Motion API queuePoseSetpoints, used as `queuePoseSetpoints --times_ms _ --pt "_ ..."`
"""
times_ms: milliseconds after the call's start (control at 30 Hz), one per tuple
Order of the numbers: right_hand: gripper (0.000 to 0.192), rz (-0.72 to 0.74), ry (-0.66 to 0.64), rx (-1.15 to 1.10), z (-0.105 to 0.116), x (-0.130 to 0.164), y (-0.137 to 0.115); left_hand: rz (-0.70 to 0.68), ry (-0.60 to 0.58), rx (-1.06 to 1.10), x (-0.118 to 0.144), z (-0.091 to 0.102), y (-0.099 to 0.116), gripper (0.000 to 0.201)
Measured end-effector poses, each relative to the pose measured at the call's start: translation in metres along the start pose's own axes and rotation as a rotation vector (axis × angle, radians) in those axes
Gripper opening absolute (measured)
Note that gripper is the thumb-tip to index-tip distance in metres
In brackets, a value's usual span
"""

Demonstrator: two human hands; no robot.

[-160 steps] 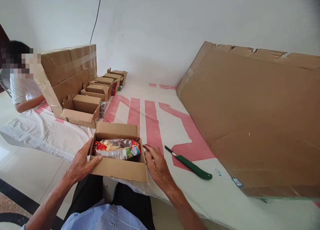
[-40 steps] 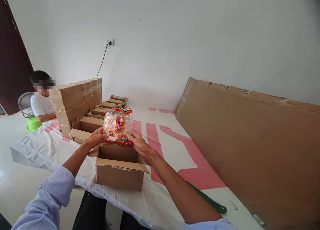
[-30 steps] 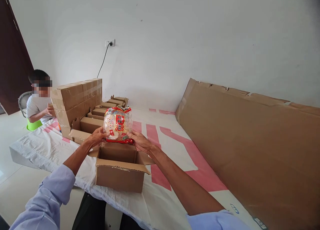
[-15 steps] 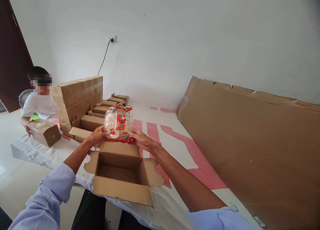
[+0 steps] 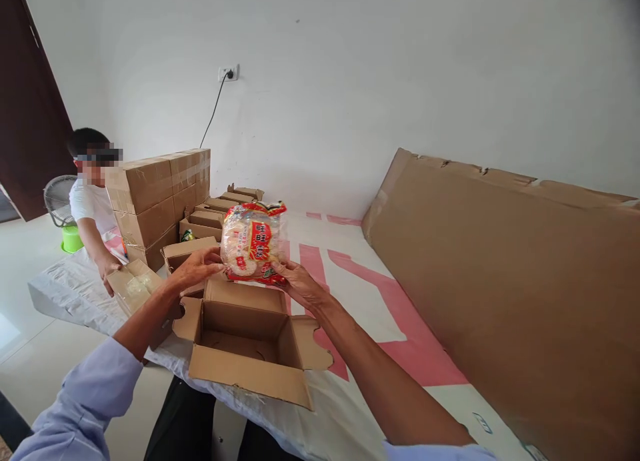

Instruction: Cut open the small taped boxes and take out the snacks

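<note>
A clear plastic bag of round crackers [image 5: 245, 237] with red and yellow printing is held up above an open cardboard box. My right hand [image 5: 300, 284] grips its lower right corner between thumb and fingers. At the bag's lower left edge is my left hand [image 5: 197, 271], fingers stretched toward it and apart; they barely meet the edge. Below, the open cardboard box [image 5: 250, 377] has its flaps spread out, and the visible part of its floor is bare.
Several open cardboard boxes [image 5: 200, 227] stand in a row behind, beside stacked taped boxes [image 5: 150, 187]. At left a co-worker [image 5: 93, 207] has a hand on a taped box [image 5: 135, 284]. A large cardboard sheet [image 5: 500, 267] leans at right on the white and red cover [image 5: 360, 294].
The bag has moved right and slightly up, tilting, and my left fingers overlap it less. The co-worker's box has come right, closer to my left forearm. The view has shifted slightly.
</note>
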State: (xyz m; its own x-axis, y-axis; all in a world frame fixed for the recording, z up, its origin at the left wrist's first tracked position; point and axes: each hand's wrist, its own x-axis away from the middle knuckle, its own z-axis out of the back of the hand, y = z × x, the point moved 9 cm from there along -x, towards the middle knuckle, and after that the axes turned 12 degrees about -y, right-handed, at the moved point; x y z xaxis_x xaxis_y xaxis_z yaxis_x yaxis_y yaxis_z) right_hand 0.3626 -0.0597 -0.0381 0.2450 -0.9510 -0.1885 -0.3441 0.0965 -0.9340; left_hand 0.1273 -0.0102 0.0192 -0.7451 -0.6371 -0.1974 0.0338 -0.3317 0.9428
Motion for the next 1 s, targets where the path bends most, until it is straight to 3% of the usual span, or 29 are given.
queuePoseSetpoints --times_ms 100,167,267,433,533,600,800,900,1000 --pt "0.051 0.113 0.203 -0.01 0.033 0.018 -0.006 0.036 0.067 -0.423 0.023 0.035 0.015 0.054" --pt "0.052 0.189 0.337 -0.017 0.054 0.033 -0.011 0.121 -0.017 -0.694 0.035 0.042 0.017 0.061" --pt "0.051 0.284 0.453 -0.017 0.071 0.052 -0.018 0.335 -0.189 -0.996 0.047 0.038 0.005 0.076" --pt "0.056 0.352 0.573 -0.014 0.078 0.073 -0.018 0.584 -0.375 -1.306 0.043 0.005 -0.015 0.086" --pt "0.058 0.363 0.628 -0.007 0.082 0.083 -0.013 0.644 -0.397 -1.429 0.034 -0.003 -0.023 0.074" --pt "0.058 0.364 0.656 -0.006 0.087 0.089 -0.01 0.645 -0.356 -1.474 0.026 0.004 -0.024 0.069" --pt "0.058 0.35 0.711 -0.019 0.095 0.107 0.0 0.656 -0.211 -1.595 0.014 0.07 -0.016 0.059" --pt "0.057 0.331 0.705 -0.027 0.093 0.113 0.004 0.692 -0.229 -1.599 0.018 0.088 -0.017 0.071" --pt "0.058 0.305 0.711 -0.02 0.093 0.116 0.01 0.644 -0.278 -1.583 0.022 0.083 -0.019 0.097"
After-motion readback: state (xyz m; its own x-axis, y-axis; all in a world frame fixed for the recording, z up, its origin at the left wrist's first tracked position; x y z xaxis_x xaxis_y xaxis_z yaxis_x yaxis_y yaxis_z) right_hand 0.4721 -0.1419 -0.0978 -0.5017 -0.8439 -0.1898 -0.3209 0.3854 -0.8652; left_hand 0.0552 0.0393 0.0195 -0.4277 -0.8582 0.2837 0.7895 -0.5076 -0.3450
